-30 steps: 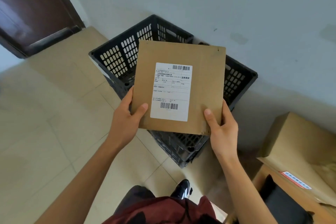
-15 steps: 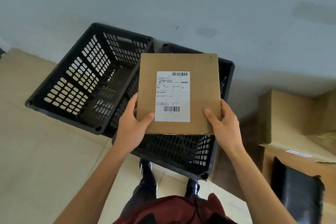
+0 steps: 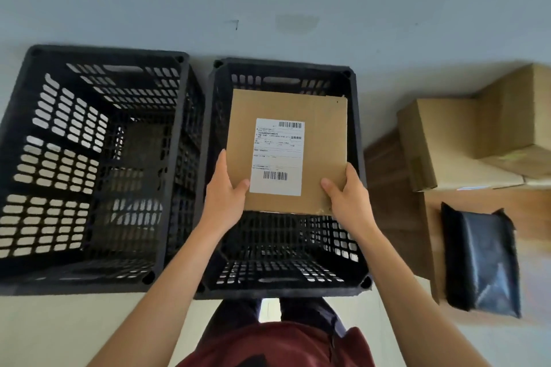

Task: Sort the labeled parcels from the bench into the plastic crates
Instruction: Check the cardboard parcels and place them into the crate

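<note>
I hold a flat brown cardboard parcel point(image 3: 323, 140) with a white barcode label facing up, directly over the right black plastic crate point(image 3: 357, 176). My left hand point(image 3: 225, 195) grips its lower left corner, thumb on top. My right hand point(image 3: 347, 198) grips its lower right corner the same way. A second black crate point(image 3: 171, 176) stands beside it on the left, against the wall. Both crates look empty where their floors show.
A wooden bench point(image 3: 393, 197) stands to the right. On it sit a large brown cardboard box point(image 3: 447, 143) and a black plastic mailer bag point(image 3: 483, 259). The pale wall runs behind the crates. My legs and feet are right in front of the right crate.
My view has swung right and down until both crates lie squarely below me. The parcel, still held in both hands, now hangs over the right crate's opening.
</note>
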Available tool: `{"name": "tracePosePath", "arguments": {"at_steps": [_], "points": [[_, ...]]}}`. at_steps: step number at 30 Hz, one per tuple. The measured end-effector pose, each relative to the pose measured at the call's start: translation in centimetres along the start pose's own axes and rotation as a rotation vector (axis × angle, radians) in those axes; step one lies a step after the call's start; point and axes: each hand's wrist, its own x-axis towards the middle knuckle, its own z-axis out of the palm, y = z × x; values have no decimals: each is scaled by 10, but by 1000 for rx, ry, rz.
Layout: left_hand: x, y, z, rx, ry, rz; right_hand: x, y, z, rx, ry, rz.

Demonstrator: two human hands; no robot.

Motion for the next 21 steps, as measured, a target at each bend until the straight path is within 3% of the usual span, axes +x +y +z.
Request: {"name": "tracePosePath", "arguments": {"at_steps": [13,21], "points": [[80,-33,30,-9,-55,-187,79,30,53,-5,-84,123],[107,-60,57,-66,100,-321,115,56,82,-44,46,157]]}}
